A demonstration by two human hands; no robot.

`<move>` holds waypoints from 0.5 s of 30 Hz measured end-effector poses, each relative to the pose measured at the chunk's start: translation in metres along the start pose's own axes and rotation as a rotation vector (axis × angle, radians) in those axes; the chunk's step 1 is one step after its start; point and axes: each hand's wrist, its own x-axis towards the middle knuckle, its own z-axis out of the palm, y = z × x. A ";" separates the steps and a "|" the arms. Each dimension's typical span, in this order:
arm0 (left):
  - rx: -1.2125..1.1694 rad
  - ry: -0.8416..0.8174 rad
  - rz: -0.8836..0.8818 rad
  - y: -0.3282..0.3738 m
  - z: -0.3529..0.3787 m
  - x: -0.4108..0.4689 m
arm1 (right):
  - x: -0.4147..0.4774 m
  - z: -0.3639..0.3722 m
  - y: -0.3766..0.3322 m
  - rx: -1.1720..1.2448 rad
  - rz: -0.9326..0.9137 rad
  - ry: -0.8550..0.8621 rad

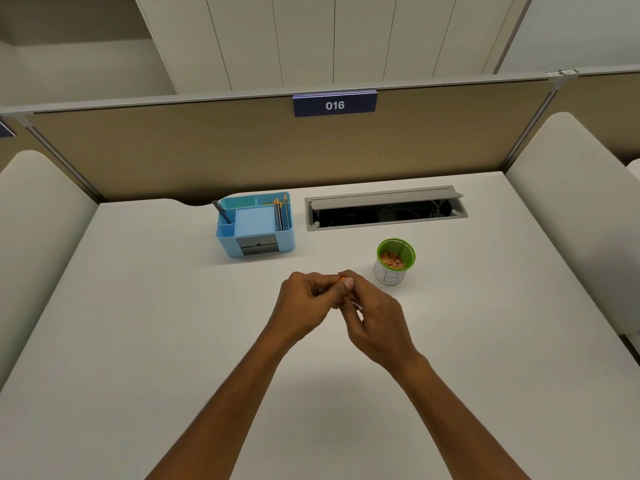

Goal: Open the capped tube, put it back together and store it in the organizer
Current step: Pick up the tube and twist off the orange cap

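Observation:
My left hand (304,299) and my right hand (372,317) meet above the middle of the white desk, fingers closed around a small capped tube (342,279). Only an orange tip of it shows between the thumbs, and a thin pale part peeks out by the right fingers. The rest of the tube is hidden by the fingers. The blue organizer (256,225) stands behind the hands, at the back left of centre. It has several compartments, with pencils upright in the right one and a dark pen in the left one.
A green-rimmed cup (394,261) with orange bits inside stands just right of and behind my hands. An open cable tray (386,207) is set into the desk at the back. A tan partition with a "016" sign (334,105) closes the far side.

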 end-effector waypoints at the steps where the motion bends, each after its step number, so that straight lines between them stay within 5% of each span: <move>1: -0.001 -0.001 -0.002 0.000 -0.001 0.000 | 0.000 0.000 -0.001 -0.023 -0.005 0.019; 6: -0.032 -0.007 -0.043 0.002 -0.003 0.002 | 0.002 0.001 0.001 -0.013 0.012 0.030; 15: -0.657 -0.002 -0.284 0.010 -0.005 0.005 | 0.009 -0.002 0.012 0.696 0.373 -0.075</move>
